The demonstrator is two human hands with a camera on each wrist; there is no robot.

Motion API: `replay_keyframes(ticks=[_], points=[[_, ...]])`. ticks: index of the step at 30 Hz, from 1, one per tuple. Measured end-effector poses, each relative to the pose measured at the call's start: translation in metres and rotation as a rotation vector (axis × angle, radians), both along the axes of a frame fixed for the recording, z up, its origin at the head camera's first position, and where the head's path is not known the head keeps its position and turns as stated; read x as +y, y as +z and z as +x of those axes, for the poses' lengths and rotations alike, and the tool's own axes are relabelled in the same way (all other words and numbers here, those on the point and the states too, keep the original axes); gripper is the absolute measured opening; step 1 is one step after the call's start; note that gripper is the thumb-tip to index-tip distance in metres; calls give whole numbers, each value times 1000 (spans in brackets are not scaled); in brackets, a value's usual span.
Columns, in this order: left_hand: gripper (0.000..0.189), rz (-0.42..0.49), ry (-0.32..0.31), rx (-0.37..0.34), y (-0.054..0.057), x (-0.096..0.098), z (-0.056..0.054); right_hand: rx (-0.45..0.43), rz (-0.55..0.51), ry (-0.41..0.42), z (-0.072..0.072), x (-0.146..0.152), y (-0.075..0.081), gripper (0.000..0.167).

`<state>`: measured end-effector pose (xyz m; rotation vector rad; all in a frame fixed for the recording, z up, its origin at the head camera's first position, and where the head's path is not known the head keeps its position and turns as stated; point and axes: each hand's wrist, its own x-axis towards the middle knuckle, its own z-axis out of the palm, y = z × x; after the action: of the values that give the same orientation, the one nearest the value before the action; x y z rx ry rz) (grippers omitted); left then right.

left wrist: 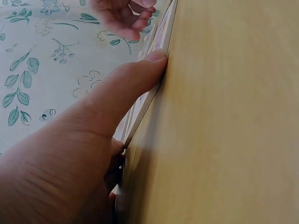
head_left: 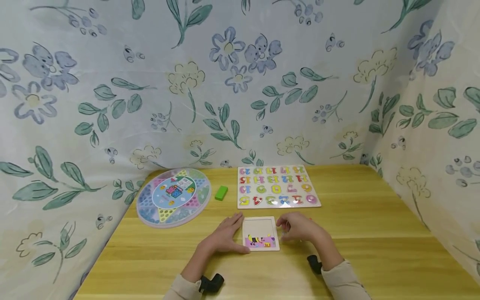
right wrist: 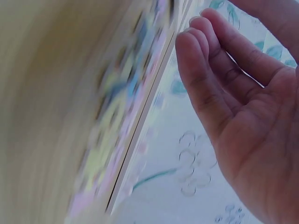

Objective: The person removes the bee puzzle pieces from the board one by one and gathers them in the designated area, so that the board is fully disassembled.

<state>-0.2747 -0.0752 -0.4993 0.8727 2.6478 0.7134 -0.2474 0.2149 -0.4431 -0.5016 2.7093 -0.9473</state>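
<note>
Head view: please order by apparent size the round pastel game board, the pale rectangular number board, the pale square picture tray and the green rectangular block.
1. Round game board and rectangular number board: too alike to rank.
2. Square picture tray.
3. Green block.

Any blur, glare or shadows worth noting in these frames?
Head: mostly crisp, with a small bright glare spot on the number board; left wrist: soft shadow on the table beside the left hand; right wrist: coloured pattern badly blurred, right hand clearer.
</note>
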Motion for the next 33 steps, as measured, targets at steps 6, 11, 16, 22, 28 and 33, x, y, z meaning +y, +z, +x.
replay_keyframes(ticks=[6, 11, 16, 22, 28, 33], points=[[113, -2, 3, 11, 0, 1, 0, -13, 10, 29, -1, -30, 0, 31], [112, 4, 2, 17, 2, 0, 1, -8, 42, 69, -3, -52, -1, 30], [112, -9, -16, 34, 0, 0, -1, -30, 44, 110, -4, -68, -2, 31], [112, -24, -21, 35, -1, 1, -2, -11, 53, 135, -6, -79, -4, 28], [112, -22, -15, 27, 1, 1, -2, -2, 61, 129, -6, -86, -7, 26], [112, -19, -14, 22, 1, 0, -1, 8, 59, 142, -6, -88, -7, 24]])
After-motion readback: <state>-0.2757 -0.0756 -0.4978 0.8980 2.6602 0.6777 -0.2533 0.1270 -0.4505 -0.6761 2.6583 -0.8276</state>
